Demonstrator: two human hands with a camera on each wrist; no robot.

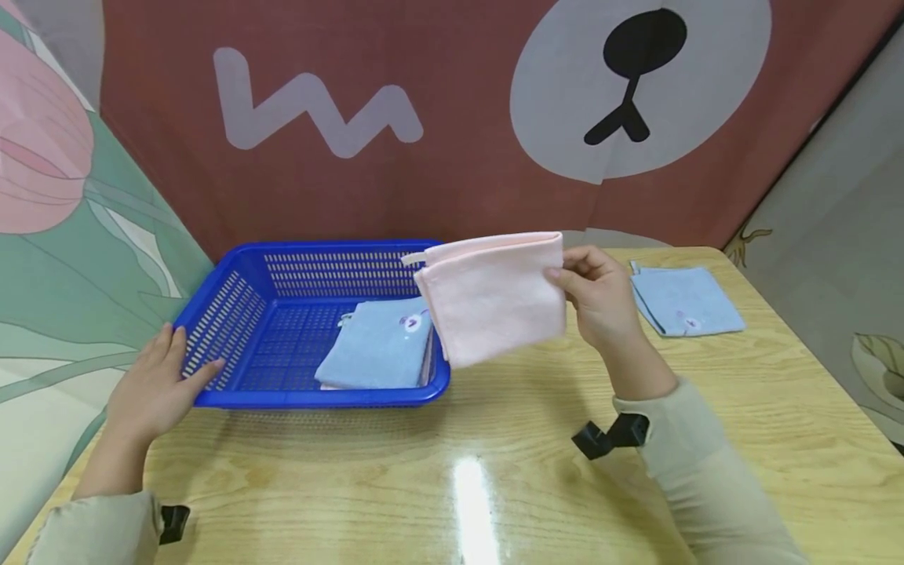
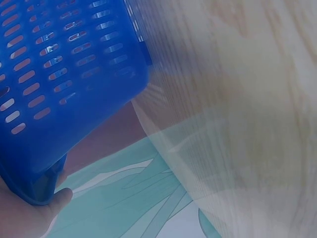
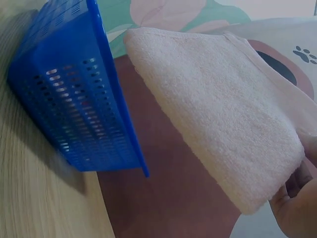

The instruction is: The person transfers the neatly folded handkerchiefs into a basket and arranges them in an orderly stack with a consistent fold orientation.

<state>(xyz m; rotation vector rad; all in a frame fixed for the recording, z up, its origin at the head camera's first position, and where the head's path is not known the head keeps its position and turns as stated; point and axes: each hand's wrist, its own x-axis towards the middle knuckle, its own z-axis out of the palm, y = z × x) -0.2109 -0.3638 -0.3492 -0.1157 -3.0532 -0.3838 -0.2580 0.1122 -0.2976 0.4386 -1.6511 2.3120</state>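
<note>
My right hand (image 1: 600, 298) pinches the right edge of a folded pale pink towel (image 1: 497, 298), thumb on the near face. The towel hangs in the air beside the basket's right end, its loop pointing left; the right wrist view shows its fluffy surface (image 3: 213, 109). My left hand (image 1: 151, 384) rests at the front left corner of a blue plastic basket (image 1: 325, 399), fingers extended along the rim and thumb across it. Inside the basket's right part lies a folded light blue towel (image 1: 381, 345) with a small animal face, a pinkish edge showing beneath it.
Another folded light blue towel (image 1: 688, 302) lies on the wooden table (image 1: 339, 486) at the right, behind my right forearm. A printed curtain (image 1: 438, 188) stands close behind the table, with more printed fabric at both sides.
</note>
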